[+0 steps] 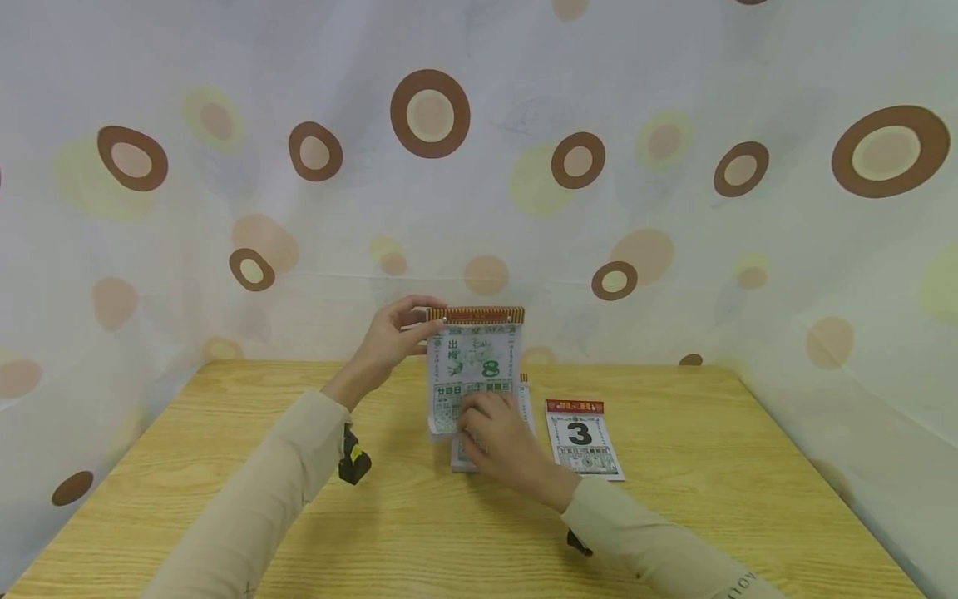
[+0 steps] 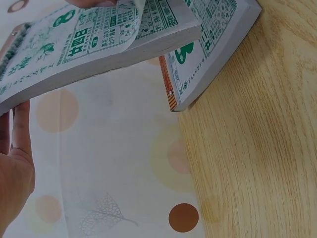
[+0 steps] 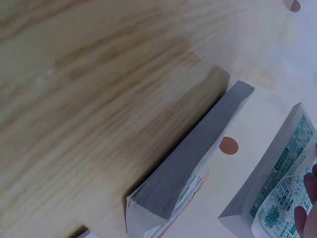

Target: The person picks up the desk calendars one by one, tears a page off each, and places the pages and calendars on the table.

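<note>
1. The held calendar [image 1: 470, 366] stands upright near the middle of the head view, above the table [image 1: 688, 516], its face toward the wearer. It is a thick tear-off block of white leaves; its plain grey-white edges show in both wrist views.
2. A binding strip [image 1: 476, 315] caps it at 12 o'clock, striped dark and gold, with a red band along the centre and a pale dot near each end.
3. Its top leaf [image 2: 86, 34] is printed in green: small pictures, Chinese characters, boxed text at 6 o'clock and a bold numeral 8 [image 1: 490, 368] toward 3 o'clock. The bottom of this leaf curls up off the block.
4. The left hand [image 1: 387, 339] is clamped on the calendar's 10 o'clock corner, thumb in front, other fingers behind.
5. The right hand [image 1: 509, 437] has bent fingers on the top leaf at 5 o'clock; I cannot tell whether they pinch the paper or only press it.
6. A second calendar [image 2: 214, 45], also thick and green-printed, lies on the table at 5 o'clock from the held one, partly hidden by the right hand.
7. Farther out, at 4 o'clock, a smaller calendar [image 1: 586, 445] lies flat, red-headed, with a black 3.
</note>
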Demonstrator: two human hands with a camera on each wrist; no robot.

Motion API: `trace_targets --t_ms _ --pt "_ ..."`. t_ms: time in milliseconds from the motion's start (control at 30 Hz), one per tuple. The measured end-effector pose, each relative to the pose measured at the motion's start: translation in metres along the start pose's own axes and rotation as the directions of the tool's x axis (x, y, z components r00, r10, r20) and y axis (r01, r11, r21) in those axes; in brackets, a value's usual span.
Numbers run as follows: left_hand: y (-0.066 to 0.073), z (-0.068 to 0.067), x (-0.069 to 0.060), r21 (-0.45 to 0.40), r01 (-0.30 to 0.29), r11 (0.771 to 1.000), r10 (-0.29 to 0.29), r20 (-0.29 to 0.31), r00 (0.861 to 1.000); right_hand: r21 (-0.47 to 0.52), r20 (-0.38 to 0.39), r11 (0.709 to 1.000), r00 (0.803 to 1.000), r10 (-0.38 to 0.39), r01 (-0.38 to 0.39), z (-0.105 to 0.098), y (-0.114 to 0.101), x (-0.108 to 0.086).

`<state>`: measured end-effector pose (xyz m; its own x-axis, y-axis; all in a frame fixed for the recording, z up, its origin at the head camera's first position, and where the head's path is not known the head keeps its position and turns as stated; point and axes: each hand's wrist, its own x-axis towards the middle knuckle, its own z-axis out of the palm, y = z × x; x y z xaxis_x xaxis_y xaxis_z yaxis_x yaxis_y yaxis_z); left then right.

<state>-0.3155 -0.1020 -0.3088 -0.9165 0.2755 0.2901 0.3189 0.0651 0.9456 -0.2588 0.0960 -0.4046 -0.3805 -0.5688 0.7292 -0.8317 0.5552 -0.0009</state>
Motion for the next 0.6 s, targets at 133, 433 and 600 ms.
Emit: trace_targets --t_ms 133,433,600 --pt "0.000 -0.001 0.001 0.000 0.006 1.000 -0.006 0.006 1.000 0.098 -0.010 0.991 0.996 0.088 -0.087 -0.005 -0.002 0.003" --pt "-0.003 -0.004 0.003 -0.023 0.015 1.000 -0.015 0.019 1.000 0.342 -0.060 0.921 0.974 0.219 -0.186 -0.013 -0.001 0.008" --pt "-0.006 -0.007 0.004 -0.013 0.004 1.000 -0.003 0.036 0.999 0.398 -0.088 0.888 0.953 0.288 -0.232 -0.017 0.000 0.009"
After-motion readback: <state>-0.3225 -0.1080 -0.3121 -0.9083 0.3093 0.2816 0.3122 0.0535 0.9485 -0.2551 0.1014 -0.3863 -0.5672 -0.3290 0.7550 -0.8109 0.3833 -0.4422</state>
